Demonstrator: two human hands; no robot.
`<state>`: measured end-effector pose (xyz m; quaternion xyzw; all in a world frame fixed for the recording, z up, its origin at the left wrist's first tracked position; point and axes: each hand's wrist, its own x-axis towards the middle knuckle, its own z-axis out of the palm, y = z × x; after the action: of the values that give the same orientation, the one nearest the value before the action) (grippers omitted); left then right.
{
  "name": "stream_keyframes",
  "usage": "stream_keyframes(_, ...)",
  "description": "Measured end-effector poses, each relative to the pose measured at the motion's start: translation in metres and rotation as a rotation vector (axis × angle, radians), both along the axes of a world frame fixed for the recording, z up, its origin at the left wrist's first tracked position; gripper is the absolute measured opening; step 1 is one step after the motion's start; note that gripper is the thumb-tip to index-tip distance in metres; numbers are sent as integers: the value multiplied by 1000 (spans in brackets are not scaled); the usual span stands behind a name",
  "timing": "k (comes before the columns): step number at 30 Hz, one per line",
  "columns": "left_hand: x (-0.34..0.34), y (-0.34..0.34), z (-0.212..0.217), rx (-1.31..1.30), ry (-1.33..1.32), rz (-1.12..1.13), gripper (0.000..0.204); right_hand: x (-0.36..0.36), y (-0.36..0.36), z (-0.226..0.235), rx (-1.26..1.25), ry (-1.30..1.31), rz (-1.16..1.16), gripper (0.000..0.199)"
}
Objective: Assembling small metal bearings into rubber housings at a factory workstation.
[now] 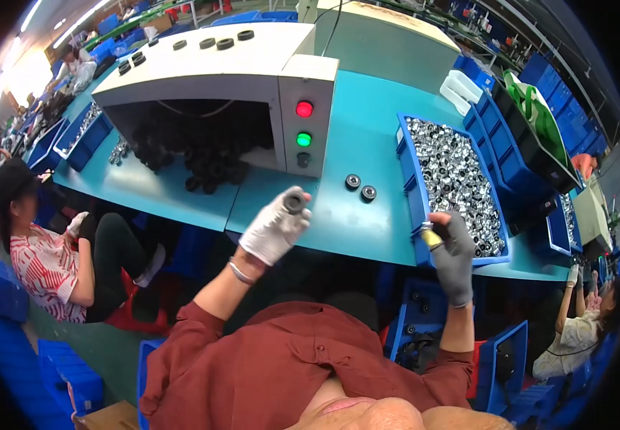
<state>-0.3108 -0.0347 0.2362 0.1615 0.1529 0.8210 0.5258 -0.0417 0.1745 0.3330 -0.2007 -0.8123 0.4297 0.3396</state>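
Here we are at the broad blue-green table (378,233), and along its far side stands a white box-shaped machine (202,82), its front open and dark, a red light (304,109) glowing above a green light (303,140). Over on the right, a blue bin (412,183) sits loaded with shiny silver metal parts (460,179), while a heap of black rings (213,166) spills out of the machine's mouth onto the table. Now the hands, well apart: the white-gloved left hand (275,228) is up in front of the machine, fingers closed around 1 black ring (293,202); the gray-gloved right hand (456,251), yellow showing at 1 finger, is at the bin's near left corner. And look at that ring: thick, round, dull black, held at the left fingertips with its round face up, well to the left of the right hand. Between the 2 hands, farther back on the table, lie 2 finished-looking rings (361,188), black with silvery centers, just beside each other. Smallest of all, a metal piece (426,225) glints, pinched in the right hand's fingertips, its exact shape too small to tell.
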Motion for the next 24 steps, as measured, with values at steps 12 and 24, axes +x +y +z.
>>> stream_keyframes(12, 84, 28, -24, 9, -150, -179, 62, -24, -65, -67, -656, 157, 166, 31)
stream_keyframes(24, 97, 32, -23, -132, -73, -162, 65, -13, -66, -95, -855, 231, 125, 41)
